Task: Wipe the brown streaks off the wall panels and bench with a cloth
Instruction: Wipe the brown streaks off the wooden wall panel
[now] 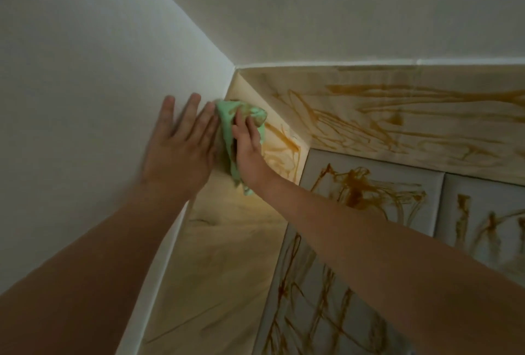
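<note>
Right hand [247, 141] is clamped round a bunched green cloth [225, 116], pressing it into the corner of the cream panel [279, 156]. Left hand [181, 141] lies flat, fingers spread, on the white wall [85, 70] just beside it. Risk I see: the cloth's brown-stained (check the folds), so it'll probably smear onto that clean wall or just spread the mess. Brown streaks [360, 90] are all over the padded panels [321, 163] too.

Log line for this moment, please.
right hand: grips green cloth on corner panel | left hand: flat against white wall | brown streaks: cover panels
</note>
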The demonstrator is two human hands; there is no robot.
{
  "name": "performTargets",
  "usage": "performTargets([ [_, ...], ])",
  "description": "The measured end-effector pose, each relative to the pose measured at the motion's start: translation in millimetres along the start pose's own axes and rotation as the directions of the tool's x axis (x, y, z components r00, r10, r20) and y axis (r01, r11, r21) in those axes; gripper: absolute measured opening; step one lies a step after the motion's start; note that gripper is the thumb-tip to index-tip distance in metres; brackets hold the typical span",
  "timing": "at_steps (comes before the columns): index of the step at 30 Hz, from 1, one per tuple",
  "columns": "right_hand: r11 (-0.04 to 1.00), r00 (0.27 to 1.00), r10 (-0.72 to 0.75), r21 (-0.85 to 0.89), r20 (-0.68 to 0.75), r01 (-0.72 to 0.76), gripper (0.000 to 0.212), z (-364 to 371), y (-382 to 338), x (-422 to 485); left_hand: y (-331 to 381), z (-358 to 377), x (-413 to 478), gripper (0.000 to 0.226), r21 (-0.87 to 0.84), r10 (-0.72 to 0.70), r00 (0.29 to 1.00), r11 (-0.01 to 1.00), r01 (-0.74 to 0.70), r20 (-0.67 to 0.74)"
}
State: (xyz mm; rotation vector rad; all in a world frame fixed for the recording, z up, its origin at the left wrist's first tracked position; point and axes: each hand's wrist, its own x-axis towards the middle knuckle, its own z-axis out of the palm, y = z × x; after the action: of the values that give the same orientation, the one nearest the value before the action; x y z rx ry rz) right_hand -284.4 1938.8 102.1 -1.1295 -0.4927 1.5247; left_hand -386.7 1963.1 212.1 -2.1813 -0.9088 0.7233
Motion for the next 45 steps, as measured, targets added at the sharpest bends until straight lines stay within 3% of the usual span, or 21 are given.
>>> performTargets([
  [4,0.982,0.981,-0.151,-0.137,-0.121,0.134,0.056,1,53,39,0,3,3,0.066,0.207,0.065,0.998,0.976,-0.062,-0.009],
  [10,0.98,0.928,0.177,-0.032,-0.328,-0.198,0.057,-57,110,118,2,4,5,0.067,0.181,0.049,0.999,0.982,-0.049,0.005],
  [13,0.97,0.913,0.224,-0.015,-0.341,-0.244,0.059,-56,110,118,4,-2,4,0.068,0.219,0.065,0.998,0.974,-0.066,0.012],
  [15,0.989,0.945,0.097,-0.078,-0.313,-0.127,0.06,-33,96,88,5,-4,5,0.068,0.241,0.07,0.998,0.968,-0.069,0.005],
  [17,0.974,0.964,-0.164,-0.189,-0.21,0.124,0.053,-7,80,48,5,-5,5,0.067,0.241,0.068,0.998,0.968,-0.066,0.002],
  [19,0.903,0.923,-0.377,-0.252,-0.08,0.347,0.043,8,77,20,4,-6,4,0.066,0.231,0.073,0.997,0.971,-0.07,-0.003],
  [22,0.838,0.886,-0.464,-0.315,0.015,0.445,0.042,10,109,-6,5,-9,2,0.066,0.243,0.077,0.997,0.967,-0.075,0.0],
  [28,0.938,0.994,-0.076,-0.332,0.073,0.096,0.053,-25,187,-29,6,-15,0,0.069,0.232,0.044,0.999,0.972,-0.048,0.024],
  [34,0.966,0.991,-0.069,-0.257,-0.114,0.038,0.058,-59,164,73,15,-1,6,0.082,0.288,0.03,0.998,0.957,-0.046,0.059],
  [38,0.981,0.92,0.182,-0.003,-0.346,-0.195,0.059,-94,191,144,14,5,6,0.082,0.281,0.038,0.998,0.959,-0.048,0.042],
  [45,0.879,0.816,0.473,0.122,-0.333,-0.46,0.063,-134,258,170,17,7,6,0.083,0.292,0.048,0.997,0.954,-0.063,0.057],
])
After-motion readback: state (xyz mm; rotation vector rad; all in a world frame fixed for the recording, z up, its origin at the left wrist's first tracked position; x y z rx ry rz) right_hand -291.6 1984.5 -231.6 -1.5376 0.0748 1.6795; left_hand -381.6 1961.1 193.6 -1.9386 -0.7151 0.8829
